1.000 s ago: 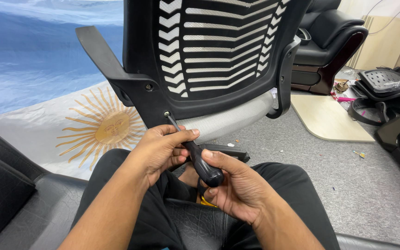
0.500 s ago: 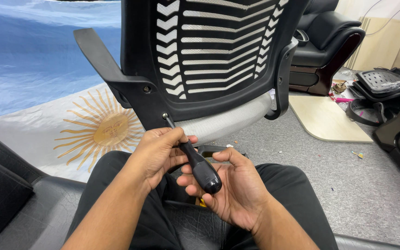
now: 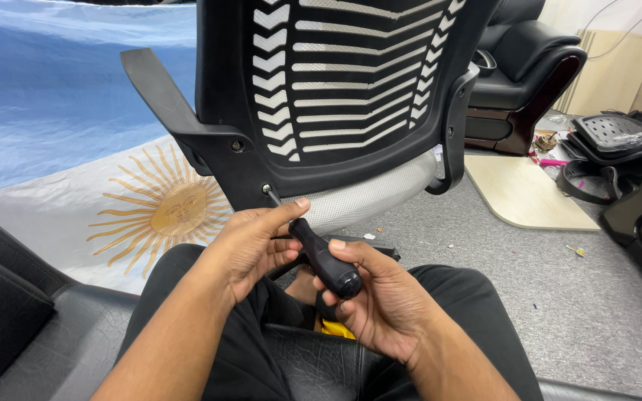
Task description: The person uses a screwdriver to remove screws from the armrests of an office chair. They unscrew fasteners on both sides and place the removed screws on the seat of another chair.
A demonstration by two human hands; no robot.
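Note:
A black office chair (image 3: 351, 82) with a slotted plastic back stands right in front of me, its rear toward me. A screwdriver with a black handle (image 3: 327, 260) points up and left, its metal tip set in a screw (image 3: 267, 189) on the chair's lower back frame. My left hand (image 3: 250, 245) pinches the shaft and the top of the handle. My right hand (image 3: 377, 297) cups the butt of the handle from below. A second screw (image 3: 237, 146) sits higher on the armrest bracket.
The chair's left armrest (image 3: 154, 85) juts toward the upper left. A flag with a yellow sun (image 3: 161, 204) lies on the floor. A black leather armchair (image 3: 529, 67), a wooden board (image 3: 521, 193) and black chair parts (image 3: 611, 141) sit at right. Something yellow (image 3: 336, 329) rests on my lap.
Both hands and the screwdriver have shifted slightly; the right hand has turned around the handle's end while the tip stays at the screw.

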